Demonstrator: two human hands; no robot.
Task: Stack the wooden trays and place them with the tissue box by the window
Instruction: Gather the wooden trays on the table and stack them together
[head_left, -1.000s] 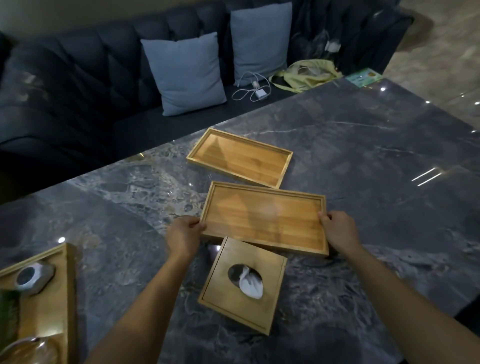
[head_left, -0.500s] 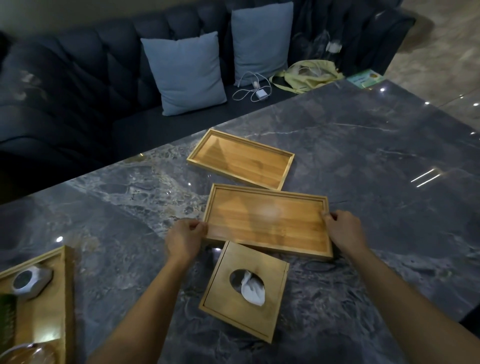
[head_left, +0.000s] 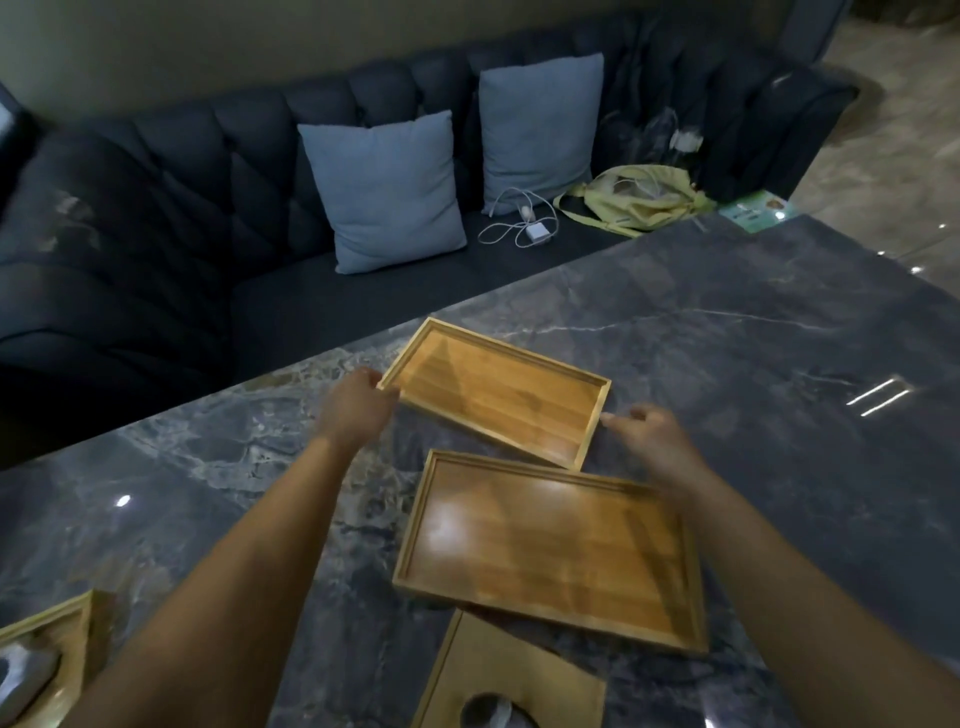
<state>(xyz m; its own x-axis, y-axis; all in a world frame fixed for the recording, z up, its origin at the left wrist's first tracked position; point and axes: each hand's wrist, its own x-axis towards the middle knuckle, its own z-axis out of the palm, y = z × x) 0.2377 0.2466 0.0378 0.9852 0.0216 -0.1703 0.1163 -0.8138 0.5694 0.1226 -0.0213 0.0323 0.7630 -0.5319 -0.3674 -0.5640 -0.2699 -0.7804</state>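
Two wooden trays lie on the dark marble table (head_left: 753, 364). The far tray (head_left: 498, 400) sits angled near the table's sofa-side edge. The larger near tray (head_left: 550, 556) lies just below it, with no hand on it. My left hand (head_left: 358, 408) curls its fingers around the far tray's left corner. At that tray's right end is my right hand (head_left: 649, 439), fingers spread, one fingertip touching the rim. The wooden tissue box (head_left: 514, 675) sits at the bottom edge, partly cut off, and the near tray's front edge overlaps its top.
A dark sofa (head_left: 156, 270) runs behind the table with two blue cushions (head_left: 384, 192), a white charger cable (head_left: 519, 228) and a yellow bag (head_left: 634, 202). A green card (head_left: 758, 210) lies at the table's far corner. Another wooden tray (head_left: 47, 660) holding items sits at the bottom left.
Both hands let go of the near tray's ends and reached forward to the far tray. The view tilted, so the tissue box slid toward the bottom edge.
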